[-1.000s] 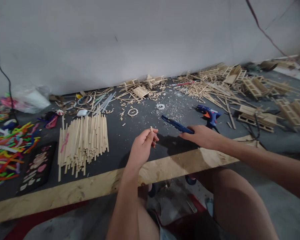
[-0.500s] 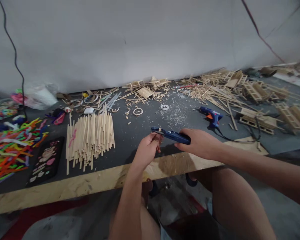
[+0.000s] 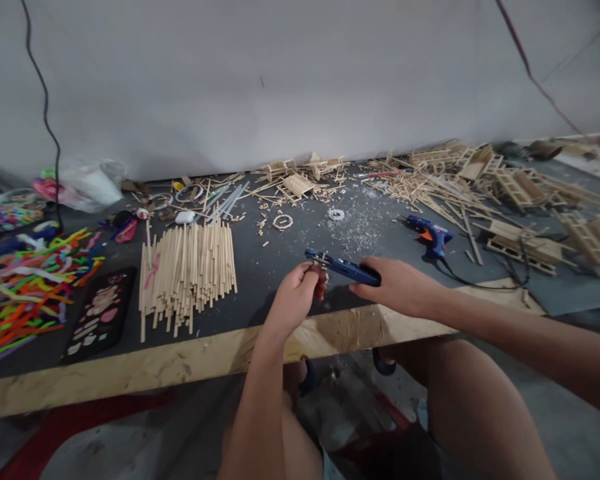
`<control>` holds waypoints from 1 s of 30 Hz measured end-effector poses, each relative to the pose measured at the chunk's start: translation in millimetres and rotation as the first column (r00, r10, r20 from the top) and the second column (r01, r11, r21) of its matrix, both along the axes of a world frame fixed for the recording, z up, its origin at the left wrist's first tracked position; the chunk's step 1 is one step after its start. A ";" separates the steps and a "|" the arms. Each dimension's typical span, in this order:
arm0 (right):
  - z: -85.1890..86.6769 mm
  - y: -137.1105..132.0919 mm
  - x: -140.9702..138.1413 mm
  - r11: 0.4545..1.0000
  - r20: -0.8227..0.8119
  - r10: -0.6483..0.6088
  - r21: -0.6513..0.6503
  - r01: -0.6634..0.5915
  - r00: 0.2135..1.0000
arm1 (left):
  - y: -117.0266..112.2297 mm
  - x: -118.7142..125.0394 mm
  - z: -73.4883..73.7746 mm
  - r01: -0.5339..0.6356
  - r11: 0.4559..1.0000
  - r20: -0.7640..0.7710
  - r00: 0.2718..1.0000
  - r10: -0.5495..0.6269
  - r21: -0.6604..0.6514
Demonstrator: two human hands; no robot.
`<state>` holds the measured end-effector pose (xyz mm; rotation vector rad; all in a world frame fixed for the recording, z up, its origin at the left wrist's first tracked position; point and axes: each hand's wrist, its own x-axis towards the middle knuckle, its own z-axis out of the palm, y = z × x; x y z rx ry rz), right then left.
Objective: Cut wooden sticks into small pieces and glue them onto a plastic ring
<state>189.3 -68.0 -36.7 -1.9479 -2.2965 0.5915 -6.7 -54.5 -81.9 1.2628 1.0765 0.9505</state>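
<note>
The right hand (image 3: 397, 283) covers the near grip of the blue hand tool (image 3: 349, 269), while the left hand (image 3: 292, 295) hides most of a small stick piece (image 3: 325, 257), too little of it showing to tell its length. Leftmost, the colourful fuzzy strips (image 3: 30, 287) run out of view; far right, the blurred stick frames (image 3: 591, 235) are cut off too.
</note>
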 end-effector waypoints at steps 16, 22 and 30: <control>4.0 4.4 12.3 0.962 0.266 0.211 0.114 -0.247 0.941 | 19.6 -20.8 3.1 -0.512 0.859 0.075 0.857 0.510 0.010; -2.1 -2.0 13.0 0.919 0.376 0.252 0.197 -0.343 0.892 | 17.5 -23.7 2.7 -0.266 0.964 -0.036 0.963 0.266 -0.003; -0.2 17.2 25.3 0.990 0.249 0.098 0.070 -0.119 0.964 | 11.2 -27.8 2.4 -0.094 0.991 -0.399 0.909 0.122 0.091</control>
